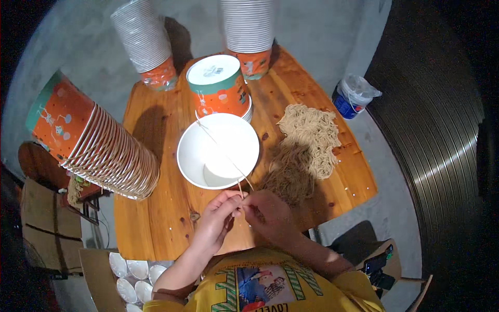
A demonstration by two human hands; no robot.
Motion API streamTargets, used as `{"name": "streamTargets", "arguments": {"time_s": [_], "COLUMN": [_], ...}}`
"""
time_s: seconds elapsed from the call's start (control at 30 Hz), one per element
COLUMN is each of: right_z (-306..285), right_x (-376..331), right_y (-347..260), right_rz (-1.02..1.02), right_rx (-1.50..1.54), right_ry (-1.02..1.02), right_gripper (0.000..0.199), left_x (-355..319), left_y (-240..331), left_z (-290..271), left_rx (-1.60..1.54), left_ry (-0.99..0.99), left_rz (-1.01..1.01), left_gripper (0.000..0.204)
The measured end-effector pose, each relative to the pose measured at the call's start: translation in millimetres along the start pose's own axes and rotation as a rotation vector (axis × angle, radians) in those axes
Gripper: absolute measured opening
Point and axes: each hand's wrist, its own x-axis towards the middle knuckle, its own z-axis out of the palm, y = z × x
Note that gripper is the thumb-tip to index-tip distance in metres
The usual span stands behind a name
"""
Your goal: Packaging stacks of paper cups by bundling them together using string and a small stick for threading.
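Note:
A white-lined paper bucket (189,153) stands mouth up on the wooden table in front of me. A thin tan cord (224,152) runs across its mouth from the far rim to my hands. Just off the near rim, my left hand (221,210) pinches the cord between thumb and fingertips, with a short end poking up. Close against it, my right hand (267,213) is closed on the cord too, its fingers partly in shadow. Whether the cord is knotted cannot be seen. To the right lies a heap of loose tan cord (312,135), its nearer part shaded.
At left leans a nested stack of orange buckets (112,151) with cord strung along its rims. Upturned buckets (218,93) and two tall wrapped stacks (141,36) stand behind. A lidded blue pail (353,96) is on the floor. A carton (99,275) of white round items sits below the table.

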Motion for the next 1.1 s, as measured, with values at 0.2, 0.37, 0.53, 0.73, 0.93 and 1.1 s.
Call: {"name": "streamTargets", "arguments": {"time_s": [0.2, 0.37, 0.53, 0.73, 0.93, 1.1], "right_z": [3, 2, 4, 1, -5, 0], "right_x": [-4, -5, -2, 2, 10, 9], "right_y": [4, -1, 1, 5, 4, 11], "right_rz": [-0.044, 0.03, -0.032, -0.149, -0.27, -0.468], "right_rx": [0.01, 0.082, 0.012, -0.049, -0.143, -0.152], "right_ry": [0.005, -0.003, -0.026, -0.079, -0.138, -0.145], "right_gripper": [0.019, 0.017, 0.014, 0.013, 0.015, 0.02], "left_x": [1, 0, -1, 3, 7, 16], "left_y": [7, 9, 9, 6, 13, 16], "left_z": [0, 2, 8, 9, 9, -2], "left_rx": [-0.19, -0.247, -0.335, -0.378, -0.432, -0.424], "left_ry": [-0.096, -0.086, -0.003, -0.017, 0.052, 0.023], "left_rz": [-0.064, -0.1, -0.129, -0.137, -0.136, -0.139], "left_gripper": [0.01, 0.01, 0.009, 0.006, 0.004, 0.007]}}
